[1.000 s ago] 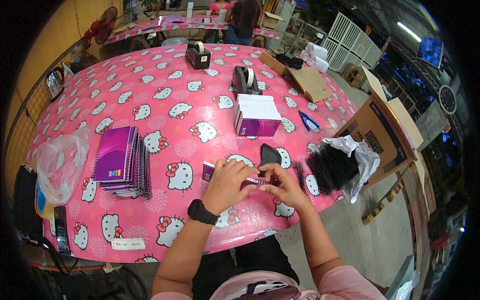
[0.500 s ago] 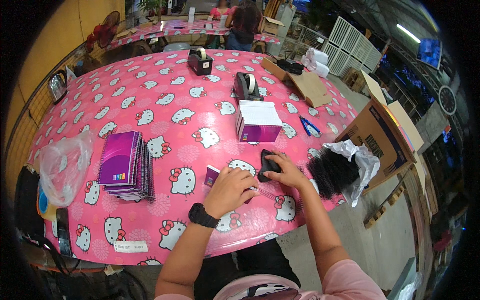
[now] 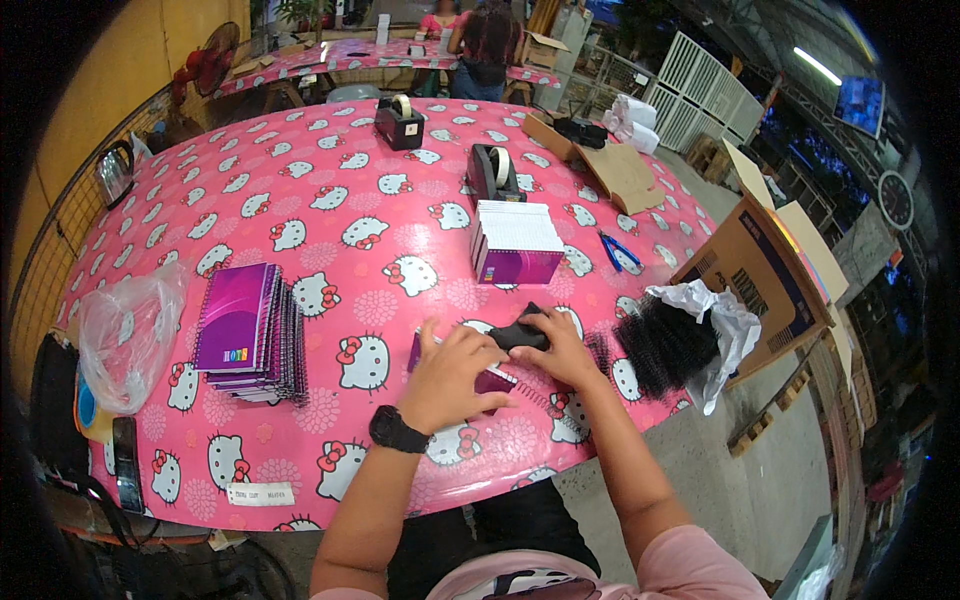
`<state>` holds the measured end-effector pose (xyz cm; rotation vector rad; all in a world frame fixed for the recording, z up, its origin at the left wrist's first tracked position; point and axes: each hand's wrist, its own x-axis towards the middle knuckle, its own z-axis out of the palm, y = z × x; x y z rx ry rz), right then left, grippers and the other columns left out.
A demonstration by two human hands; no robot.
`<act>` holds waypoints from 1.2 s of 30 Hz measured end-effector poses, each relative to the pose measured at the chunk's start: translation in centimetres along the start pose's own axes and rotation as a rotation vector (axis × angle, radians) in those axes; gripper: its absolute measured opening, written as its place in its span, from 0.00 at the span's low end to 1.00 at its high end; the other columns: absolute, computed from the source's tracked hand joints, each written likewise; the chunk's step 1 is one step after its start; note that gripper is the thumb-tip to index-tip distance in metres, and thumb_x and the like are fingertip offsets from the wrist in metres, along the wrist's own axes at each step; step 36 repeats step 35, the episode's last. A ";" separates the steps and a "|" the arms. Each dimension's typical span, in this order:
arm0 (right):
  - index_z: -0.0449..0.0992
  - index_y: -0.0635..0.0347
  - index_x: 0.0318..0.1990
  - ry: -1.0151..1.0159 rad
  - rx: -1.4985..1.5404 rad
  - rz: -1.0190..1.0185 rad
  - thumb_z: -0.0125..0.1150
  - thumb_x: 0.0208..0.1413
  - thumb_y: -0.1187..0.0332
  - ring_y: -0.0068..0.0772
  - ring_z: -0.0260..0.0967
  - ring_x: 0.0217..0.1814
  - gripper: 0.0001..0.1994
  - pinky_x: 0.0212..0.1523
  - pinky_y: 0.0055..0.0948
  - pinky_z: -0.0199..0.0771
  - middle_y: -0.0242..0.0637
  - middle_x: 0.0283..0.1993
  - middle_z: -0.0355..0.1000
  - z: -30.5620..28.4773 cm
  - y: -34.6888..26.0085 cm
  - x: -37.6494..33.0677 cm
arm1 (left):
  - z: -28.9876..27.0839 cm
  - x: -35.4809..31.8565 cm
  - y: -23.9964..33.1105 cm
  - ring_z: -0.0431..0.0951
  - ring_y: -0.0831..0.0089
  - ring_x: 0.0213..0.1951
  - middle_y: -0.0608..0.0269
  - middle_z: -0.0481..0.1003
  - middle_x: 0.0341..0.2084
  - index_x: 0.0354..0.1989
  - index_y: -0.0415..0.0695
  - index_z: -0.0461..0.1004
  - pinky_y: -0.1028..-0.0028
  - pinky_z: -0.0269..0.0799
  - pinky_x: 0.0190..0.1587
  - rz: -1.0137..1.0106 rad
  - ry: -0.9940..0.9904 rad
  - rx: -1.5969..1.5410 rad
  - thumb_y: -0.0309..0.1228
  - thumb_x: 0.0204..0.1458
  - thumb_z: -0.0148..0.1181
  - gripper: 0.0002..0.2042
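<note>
My left hand (image 3: 455, 378) lies with its fingers spread over a small purple notebook (image 3: 494, 380), hiding most of it. From the notebook's right edge a thin spiral coil (image 3: 535, 394) sticks out toward my right forearm. My right hand (image 3: 560, 352) has its thumb and fingers around a crumpled black piece (image 3: 512, 333), which looks like cloth, resting on the table close to my left fingertips. Behind the hands stands a row of notebooks (image 3: 518, 245) with white page edges toward me. To the left is a stack of purple spiral notebooks (image 3: 240, 320).
Right of my hands, a heap of black coils (image 3: 665, 350) lies on white paper (image 3: 735, 325), beside a cardboard box (image 3: 755, 280). Blue pliers (image 3: 620, 252) and two tape dispensers (image 3: 493, 175) sit farther back. A clear plastic bag (image 3: 130, 335) and a phone (image 3: 127, 465) are at left.
My left hand's fingers have spread apart from a pinch at the coil and now lie over the notebook. My right hand has shifted slightly left with the black cloth.
</note>
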<state>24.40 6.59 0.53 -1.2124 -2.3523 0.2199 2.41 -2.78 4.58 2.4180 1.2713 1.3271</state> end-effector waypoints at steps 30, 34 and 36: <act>0.75 0.66 0.42 -0.247 0.720 0.189 0.63 0.46 0.60 0.29 0.69 0.43 0.19 0.47 0.29 0.66 0.39 0.41 0.73 -3.6 -4.8 -1.6 | -0.7 -1.0 -2.7 0.70 0.69 0.36 0.67 0.71 0.23 0.21 0.49 0.74 0.52 0.49 0.54 -0.089 -0.053 0.083 0.44 0.31 0.68 0.14; 0.73 0.67 0.47 -0.278 1.080 0.206 0.58 0.47 0.51 0.28 0.69 0.45 0.27 0.47 0.24 0.64 0.38 0.47 0.73 -2.7 -3.0 -1.0 | -0.5 -1.9 -3.5 0.67 0.68 0.47 0.64 0.71 0.38 0.39 0.50 0.73 0.48 0.46 0.59 -0.133 -0.005 0.025 0.45 0.29 0.69 0.25; 0.73 0.67 0.47 -0.307 1.087 0.169 0.58 0.47 0.51 0.28 0.69 0.45 0.27 0.47 0.24 0.64 0.38 0.47 0.73 -2.1 -3.7 0.4 | -1.6 -2.3 -4.0 0.67 0.68 0.47 0.64 0.71 0.38 0.39 0.50 0.73 0.48 0.46 0.59 -0.152 0.019 0.059 0.45 0.29 0.69 0.25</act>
